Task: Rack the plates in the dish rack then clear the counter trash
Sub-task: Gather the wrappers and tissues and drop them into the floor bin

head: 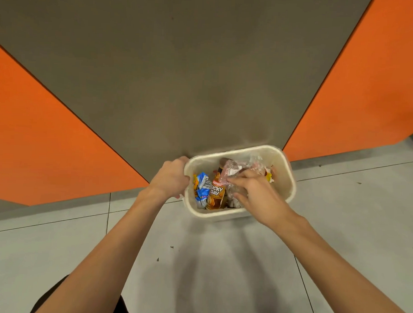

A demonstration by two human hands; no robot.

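A cream bin (288, 181) stands on the grey floor (195, 274), holding trash: a blue wrapper (202, 187), a brown Lucky Day bottle (217, 193) and crumpled clear plastic (231, 171). The left hand (170, 178) grips its left rim. The right hand (253, 194) lies on the plastic inside and hides what is beneath. I cannot tell whether it pinches or only presses.

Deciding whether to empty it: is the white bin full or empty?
Partly full. The bin holds a blue wrapper, a Lucky Day pack and clear plastic, with bare inner wall showing.
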